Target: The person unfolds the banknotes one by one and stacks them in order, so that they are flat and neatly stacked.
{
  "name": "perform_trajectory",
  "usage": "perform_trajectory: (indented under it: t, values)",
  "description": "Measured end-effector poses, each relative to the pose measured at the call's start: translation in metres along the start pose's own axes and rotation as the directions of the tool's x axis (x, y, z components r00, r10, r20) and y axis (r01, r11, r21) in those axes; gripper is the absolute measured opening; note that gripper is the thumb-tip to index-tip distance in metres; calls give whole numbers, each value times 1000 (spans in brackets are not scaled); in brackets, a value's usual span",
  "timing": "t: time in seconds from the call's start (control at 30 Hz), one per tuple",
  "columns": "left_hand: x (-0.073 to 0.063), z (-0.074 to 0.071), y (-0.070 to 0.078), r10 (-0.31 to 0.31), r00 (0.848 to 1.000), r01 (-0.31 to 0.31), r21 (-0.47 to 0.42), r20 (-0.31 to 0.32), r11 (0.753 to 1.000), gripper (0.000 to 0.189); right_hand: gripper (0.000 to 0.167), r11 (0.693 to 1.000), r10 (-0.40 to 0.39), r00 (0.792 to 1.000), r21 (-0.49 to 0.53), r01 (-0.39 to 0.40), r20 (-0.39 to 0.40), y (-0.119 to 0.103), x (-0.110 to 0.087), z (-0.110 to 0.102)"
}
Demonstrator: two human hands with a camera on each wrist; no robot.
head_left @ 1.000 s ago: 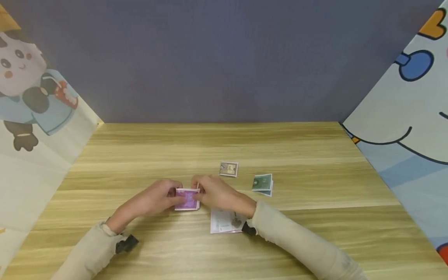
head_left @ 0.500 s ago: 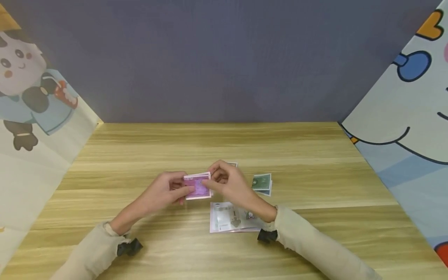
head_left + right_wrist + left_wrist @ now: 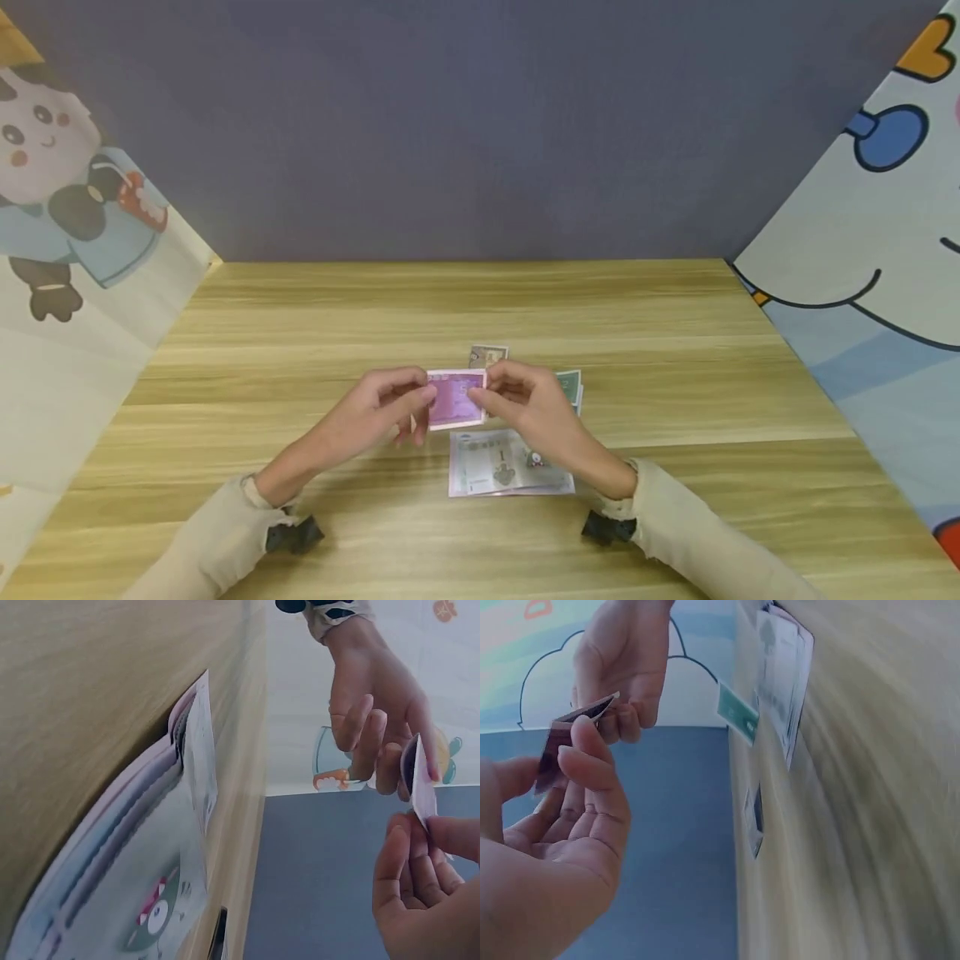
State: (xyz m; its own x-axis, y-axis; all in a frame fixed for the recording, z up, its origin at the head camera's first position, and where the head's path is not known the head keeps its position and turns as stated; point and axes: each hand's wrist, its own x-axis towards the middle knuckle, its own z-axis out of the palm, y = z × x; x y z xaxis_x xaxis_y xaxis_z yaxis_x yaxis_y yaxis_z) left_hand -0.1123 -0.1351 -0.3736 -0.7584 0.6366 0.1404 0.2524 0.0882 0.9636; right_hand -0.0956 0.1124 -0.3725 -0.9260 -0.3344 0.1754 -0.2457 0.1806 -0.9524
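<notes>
- The worktop (image 3: 300, 317) fills the lower half of the head view, unchanged from a second ago.
- The grey wall (image 3: 480, 125) behind it takes the upper middle, also the same.
- Cartoon panels stand at both sides: the left panel (image 3: 90, 208) and the right panel (image 3: 877, 250).
- The right sleeve (image 3: 705, 525) enters at the lower right. A second ago this arm lay further left, over part of the paper stack.
- The left sleeve (image 3: 202, 533) enters at the lower left, slightly right of where it was.
- Of the hands, the right hand (image 3: 536, 408), just right of centre, has shifted right and pinches the right edge of the purple note between thumb and fingers.
- The left hand (image 3: 375, 408), left of centre, has also shifted right and pinches the note's left edge, its lower fingers hanging below.
- The paper stack (image 3: 480, 462) lies below centre on the worktop; its right part, covered a second ago, now shows.
- The purple note (image 3: 453, 404) is held off the worktop between the two hands, near the centre of the lower half. It was lower and further left a second ago. The left wrist view shows it folded.
- The green note (image 3: 568, 383), right of centre, is now partly behind the right hand; it was in full view before.
- The brown note (image 3: 487, 356), above the purple one, was fully visible a second ago; now only its upper part shows clearly.
</notes>
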Motion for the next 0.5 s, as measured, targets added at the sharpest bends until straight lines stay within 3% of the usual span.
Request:
perform_trajectory:
  t: [0.17, 0.33, 0.5]
  values:
    - [3, 7, -4, 4, 1000, 0, -154, 27, 988, 24, 7, 1000, -8, 1000, 5, 8, 3, -3, -7, -7]
    - [8, 16, -8, -34, 999, 40, -169, 39, 985, 30, 9, 1000, -20, 999, 9, 20, -40, -5, -12, -8]
    - [10, 28, -8, -65, 992, 83, -167, 107, 983, 36, 8, 999, -49, 991, 0, 49, -127, -9, -13, -9]
